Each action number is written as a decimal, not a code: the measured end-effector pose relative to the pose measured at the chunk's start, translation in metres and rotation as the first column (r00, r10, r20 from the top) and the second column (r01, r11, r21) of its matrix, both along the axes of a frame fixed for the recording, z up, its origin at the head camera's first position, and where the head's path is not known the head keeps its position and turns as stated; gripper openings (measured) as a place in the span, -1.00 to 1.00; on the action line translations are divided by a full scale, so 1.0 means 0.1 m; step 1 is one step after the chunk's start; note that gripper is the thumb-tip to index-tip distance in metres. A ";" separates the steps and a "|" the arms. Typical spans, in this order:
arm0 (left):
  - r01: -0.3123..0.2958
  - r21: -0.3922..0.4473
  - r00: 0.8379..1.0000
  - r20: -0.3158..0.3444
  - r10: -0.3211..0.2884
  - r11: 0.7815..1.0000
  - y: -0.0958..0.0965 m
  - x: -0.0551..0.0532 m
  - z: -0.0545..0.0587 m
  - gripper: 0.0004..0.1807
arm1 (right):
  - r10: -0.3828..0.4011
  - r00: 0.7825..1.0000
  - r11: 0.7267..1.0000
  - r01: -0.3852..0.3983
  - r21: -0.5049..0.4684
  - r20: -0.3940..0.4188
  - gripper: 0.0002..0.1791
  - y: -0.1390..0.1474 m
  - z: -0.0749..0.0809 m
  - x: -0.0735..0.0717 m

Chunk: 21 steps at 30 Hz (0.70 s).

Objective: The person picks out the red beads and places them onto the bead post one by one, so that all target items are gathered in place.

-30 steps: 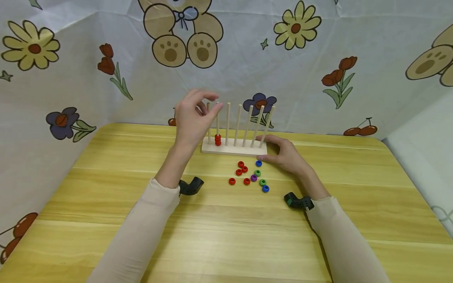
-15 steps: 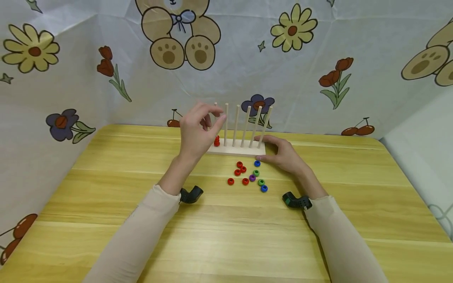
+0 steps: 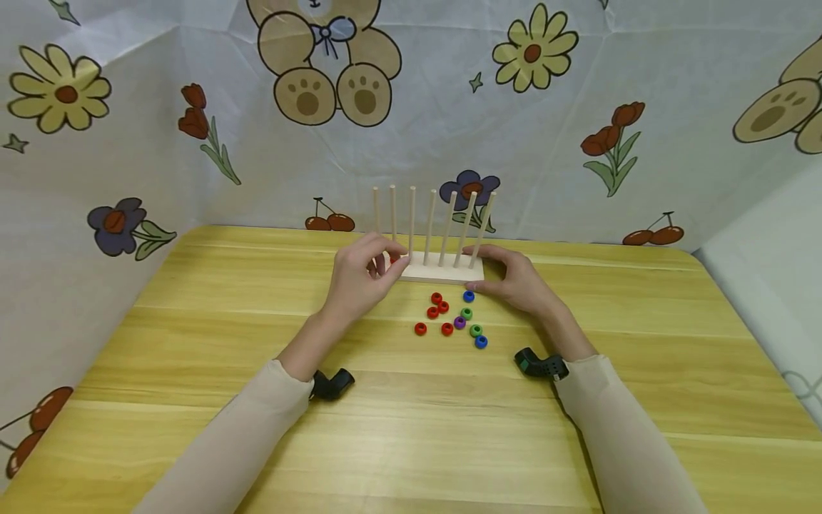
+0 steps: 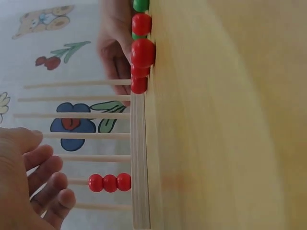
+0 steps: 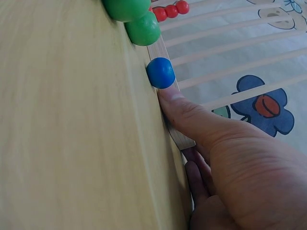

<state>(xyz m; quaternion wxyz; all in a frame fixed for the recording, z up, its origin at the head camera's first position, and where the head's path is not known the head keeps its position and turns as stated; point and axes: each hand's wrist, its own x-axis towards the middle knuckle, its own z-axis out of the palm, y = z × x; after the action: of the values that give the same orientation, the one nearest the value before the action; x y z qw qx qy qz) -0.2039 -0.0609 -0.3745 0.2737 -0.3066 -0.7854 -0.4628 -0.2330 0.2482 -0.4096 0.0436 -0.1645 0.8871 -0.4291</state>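
Observation:
A wooden peg rack with several upright pegs stands at the table's back edge. Three red beads are stacked on its second peg from the left; in the head view they are mostly hidden. My left hand is beside that stack, fingers loosely bent with nothing between them. In the left wrist view its fingertips stay apart from the beads. My right hand grips the rack's right end, thumb in front and fingers behind. A blue bead lies just by the right thumb.
Several loose red beads lie in front of the rack, with green beads, a purple bead and another blue bead. A printed cloth hangs behind the wooden table.
My left hand has come down from the peg tops to the level of the stacked red beads, uncovering the left pegs' tops. The right hand keeps its hold on the rack.

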 end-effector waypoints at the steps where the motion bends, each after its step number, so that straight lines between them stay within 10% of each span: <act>1: 0.004 -0.002 1.000 0.018 -0.004 1.000 -0.02 0.01 -0.02 -0.96 | 0.000 1.000 1.000 0.000 0.001 0.001 -0.32 0.00 0.00 0.00; 14: 0.145 -0.091 0.924 0.369 -0.102 0.985 -0.08 0.23 -0.30 -0.82 | 0.005 1.000 1.000 -0.005 0.001 -0.007 -0.31 0.00 0.01 -0.01; 21: 0.226 -0.138 0.880 0.453 -0.141 0.964 0.01 0.37 -0.35 -0.75 | 0.004 1.000 1.000 -0.004 0.011 -0.007 -0.31 0.00 -0.01 -0.01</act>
<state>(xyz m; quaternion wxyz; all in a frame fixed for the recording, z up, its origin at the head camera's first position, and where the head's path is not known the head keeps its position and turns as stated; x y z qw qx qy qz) -0.1673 -0.0602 -0.4091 0.0141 -0.2917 -0.8340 -0.4681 -0.2336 0.2481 -0.4101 0.0423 -0.1673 0.8892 -0.4237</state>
